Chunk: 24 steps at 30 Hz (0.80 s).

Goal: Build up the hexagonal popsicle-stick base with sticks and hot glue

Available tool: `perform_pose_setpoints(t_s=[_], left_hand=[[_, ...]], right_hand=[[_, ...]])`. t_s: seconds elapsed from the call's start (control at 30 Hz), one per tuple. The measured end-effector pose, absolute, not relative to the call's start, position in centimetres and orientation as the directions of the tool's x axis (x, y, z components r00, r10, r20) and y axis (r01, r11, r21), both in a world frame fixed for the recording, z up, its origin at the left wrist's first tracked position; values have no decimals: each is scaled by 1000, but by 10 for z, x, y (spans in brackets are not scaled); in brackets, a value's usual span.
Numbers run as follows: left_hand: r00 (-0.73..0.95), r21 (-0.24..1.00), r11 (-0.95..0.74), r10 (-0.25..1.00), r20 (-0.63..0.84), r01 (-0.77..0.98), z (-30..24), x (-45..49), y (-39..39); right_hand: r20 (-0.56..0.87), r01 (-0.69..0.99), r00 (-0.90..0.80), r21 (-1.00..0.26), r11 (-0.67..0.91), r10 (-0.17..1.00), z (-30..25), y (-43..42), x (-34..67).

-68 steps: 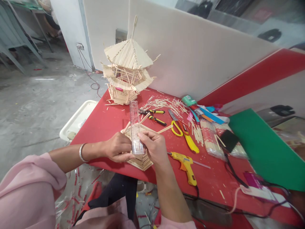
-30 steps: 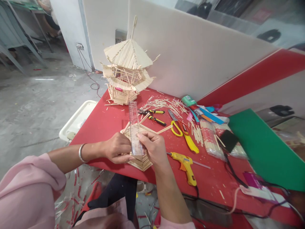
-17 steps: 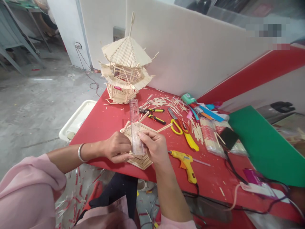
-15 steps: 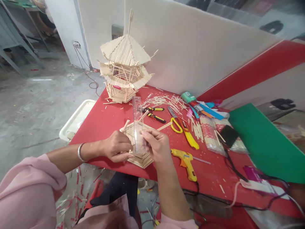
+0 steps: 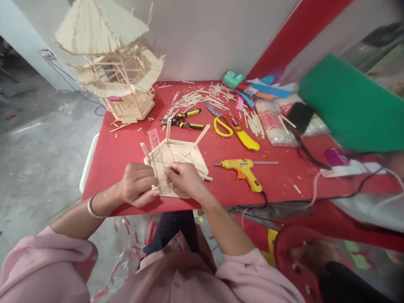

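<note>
A flat hexagonal panel of glued wooden sticks [image 5: 181, 156] lies near the front edge of the red table [image 5: 120, 151]. A clear plastic ruler [image 5: 155, 145] rests across its left part. My right hand [image 5: 184, 179] is closed, pinching the ruler's near end down on the panel. My left hand [image 5: 137, 185] sits curled at the panel's left edge, fingers closed against the sticks and the ruler's near end. A tall stick pagoda [image 5: 110, 63] stands at the back left.
A yellow glue gun [image 5: 243, 168] lies right of the panel, its cable running off the front edge. Behind are pliers [image 5: 183, 120], yellow scissors [image 5: 230, 128], loose sticks [image 5: 202, 97], stick packets [image 5: 273, 120], a green board [image 5: 350, 109] and a white tray [image 5: 86, 162].
The ruler has gone from held up over the panel to lying low across its left part. My view has swung down and closer to the table; both hands stay at the panel.
</note>
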<state>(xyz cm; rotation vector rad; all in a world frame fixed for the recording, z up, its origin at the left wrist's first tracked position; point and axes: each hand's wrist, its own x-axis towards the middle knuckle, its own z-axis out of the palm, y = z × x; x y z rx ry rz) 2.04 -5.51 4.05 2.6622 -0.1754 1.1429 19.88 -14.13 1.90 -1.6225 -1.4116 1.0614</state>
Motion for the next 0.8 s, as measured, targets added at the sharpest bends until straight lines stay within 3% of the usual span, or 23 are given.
perform_pose_setpoints(t_s=[0.33, 0.8], left_hand=[[715, 217, -962, 34, 698, -166, 46, 21, -59], [741, 222, -966, 50, 669, -135, 43, 18, -58]], right_hand=[[-83, 616, 37, -783, -89, 996, 20, -137, 194], [-47, 621, 44, -781, -64, 998, 17, -135, 192]])
